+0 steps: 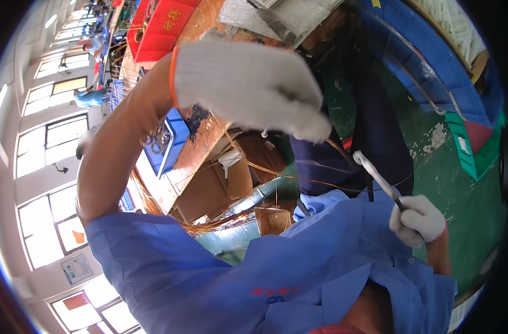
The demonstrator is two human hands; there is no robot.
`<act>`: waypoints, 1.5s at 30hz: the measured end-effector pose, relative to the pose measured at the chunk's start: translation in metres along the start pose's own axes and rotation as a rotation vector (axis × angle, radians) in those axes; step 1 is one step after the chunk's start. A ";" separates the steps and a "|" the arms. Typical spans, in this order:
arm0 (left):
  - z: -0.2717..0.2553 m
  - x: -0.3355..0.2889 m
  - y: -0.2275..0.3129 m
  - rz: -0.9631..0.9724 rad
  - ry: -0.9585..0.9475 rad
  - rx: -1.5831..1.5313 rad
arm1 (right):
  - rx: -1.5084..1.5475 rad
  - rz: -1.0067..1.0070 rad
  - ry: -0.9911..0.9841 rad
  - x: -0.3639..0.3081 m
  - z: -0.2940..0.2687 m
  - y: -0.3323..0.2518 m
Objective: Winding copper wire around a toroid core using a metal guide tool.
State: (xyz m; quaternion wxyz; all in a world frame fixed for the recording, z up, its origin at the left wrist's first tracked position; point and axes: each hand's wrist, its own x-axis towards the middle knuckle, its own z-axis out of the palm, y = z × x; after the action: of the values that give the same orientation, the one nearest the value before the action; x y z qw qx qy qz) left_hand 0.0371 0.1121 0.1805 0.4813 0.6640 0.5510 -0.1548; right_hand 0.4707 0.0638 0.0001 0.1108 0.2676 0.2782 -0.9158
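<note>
My left hand (248, 86), in a white knitted glove with an orange cuff, is raised in front of me with its fingers closed. From its fingertips sticks out a thin copper-coloured rod or wire (338, 149). My right hand (416, 221), gloved too, grips the dark handle of a silver wrench-like tool (379, 178). The tool's rounded head points up and left, close to the end of the copper-coloured piece; I cannot tell whether they touch. More long copper-coloured wires (270, 170) run across below my left hand.
On the left, a workbench (201, 142) carries a blue bin (173, 139) of metal rings and a red box (165, 28). Cardboard boxes (209, 189) stand below it. To the right are blue crates (415, 61) and a green crate (468, 150) on the green floor. People work far off.
</note>
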 end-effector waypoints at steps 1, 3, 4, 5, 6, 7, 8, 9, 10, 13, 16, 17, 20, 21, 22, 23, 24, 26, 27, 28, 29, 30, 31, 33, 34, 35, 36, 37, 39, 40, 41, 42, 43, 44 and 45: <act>-0.001 0.002 -0.034 0.052 -0.026 -0.230 | -0.036 -0.012 0.037 0.014 0.012 -0.015; -0.015 0.011 -0.072 0.266 0.283 -0.551 | -0.035 -0.090 -0.121 0.050 0.029 -0.042; -0.035 0.016 -0.059 0.053 0.377 -0.640 | -0.018 -0.102 -0.198 0.072 0.038 -0.056; -0.035 0.022 -0.037 -0.078 0.681 -0.899 | -0.008 -0.112 -0.287 0.095 0.051 -0.069; -0.041 0.014 -0.077 -0.004 0.832 -1.015 | 0.050 -0.123 -0.372 0.120 0.069 -0.082; -0.038 0.009 -0.102 0.073 0.956 -1.071 | 0.117 -0.131 -0.446 0.144 0.089 -0.092; -0.032 0.007 -0.120 0.152 1.078 -1.125 | 0.298 -0.113 -0.468 0.166 0.111 -0.095; -0.018 0.006 -0.133 0.150 1.072 -1.128 | 0.479 -0.095 -0.486 0.183 0.134 -0.100; -0.002 0.005 -0.143 0.127 1.188 -1.259 | 0.495 -0.171 -0.367 0.193 0.162 -0.110; 0.037 -0.005 -0.184 -0.047 1.360 -1.335 | 0.531 -0.252 -0.355 0.216 0.177 -0.110; 0.040 -0.020 -0.182 -0.231 1.379 -1.063 | 0.448 -0.040 -0.458 0.179 0.145 -0.090; 0.036 -0.031 -0.163 -0.274 1.362 -0.829 | 0.424 -0.035 -0.407 0.162 0.125 -0.082; 0.010 -0.054 -0.087 0.006 1.262 0.215 | 0.389 0.129 -0.508 0.099 0.089 -0.038; 0.007 -0.052 -0.058 0.009 1.264 0.216 | 0.469 0.194 -0.480 0.075 0.067 -0.027; 0.009 -0.040 -0.026 0.033 0.861 0.247 | 0.456 0.106 -0.409 0.055 0.051 -0.018; 0.009 -0.022 0.007 0.059 0.437 0.285 | 0.284 0.061 -0.385 0.037 0.032 -0.011; 0.011 -0.001 0.029 0.061 0.013 0.319 | 0.194 0.103 -0.352 0.026 0.014 -0.009; 0.002 0.036 0.030 -0.014 -0.181 0.153 | 0.004 0.136 -0.156 0.018 0.026 -0.032; -0.007 0.063 0.027 -0.115 -0.409 0.007 | -0.157 0.165 0.015 0.018 0.027 -0.036; -0.012 0.052 0.005 0.054 -0.147 -0.230 | -0.125 0.158 -0.019 0.032 0.026 -0.039; -0.013 0.036 -0.018 0.227 0.131 -0.444 | -0.146 0.148 -0.073 0.049 0.027 -0.046; -0.025 0.040 -0.004 -0.038 0.465 -0.385 | -0.180 0.060 -0.140 0.065 0.035 -0.059; -0.038 0.048 0.015 -0.299 0.782 -0.310 | -0.206 -0.035 -0.197 0.077 0.043 -0.071; -0.071 0.005 -0.047 -0.009 0.636 -0.883 | -0.154 -0.150 -0.319 0.109 0.066 -0.094; -0.067 0.003 -0.101 -0.104 0.891 -0.855 | -0.008 -0.089 -0.375 0.128 0.083 -0.104; -0.055 0.006 -0.153 -0.191 1.133 -0.816 | 0.143 -0.033 -0.416 0.145 0.101 -0.111; -0.036 -0.012 -0.187 -0.204 1.131 -0.813 | 0.292 -0.031 -0.412 0.161 0.123 -0.114; -0.018 -0.029 -0.212 0.045 0.979 -1.040 | 0.439 -0.032 -0.393 0.173 0.145 -0.116; 0.008 -0.026 -0.204 0.295 0.794 -1.258 | 0.655 -0.099 -0.321 0.195 0.184 -0.119; 0.028 -0.002 -0.174 -0.089 1.168 -1.067 | 0.664 -0.103 -0.306 0.207 0.184 -0.118; 0.042 0.004 -0.151 -0.492 1.510 -0.804 | 0.700 -0.152 -0.345 0.215 0.185 -0.116; 0.050 -0.008 -0.155 -0.502 1.516 -0.800 | 0.732 -0.196 -0.392 0.219 0.187 -0.115; 0.062 -0.029 -0.167 -0.401 1.481 -0.916 | 0.728 -0.180 -0.412 0.208 0.177 -0.109; 0.073 -0.043 -0.172 -0.291 1.433 -1.037 | 0.619 -0.062 -0.458 0.186 0.151 -0.097; 0.078 -0.051 -0.149 -0.304 1.438 -1.037 | 0.511 0.055 -0.502 0.168 0.130 -0.086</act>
State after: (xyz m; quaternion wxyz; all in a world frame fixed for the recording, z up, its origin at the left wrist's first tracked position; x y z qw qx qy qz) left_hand -0.0864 0.0088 0.1095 0.2337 0.2198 0.8017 0.5043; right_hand 0.2447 0.0517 0.0374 0.1299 0.0608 -0.0031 -0.9897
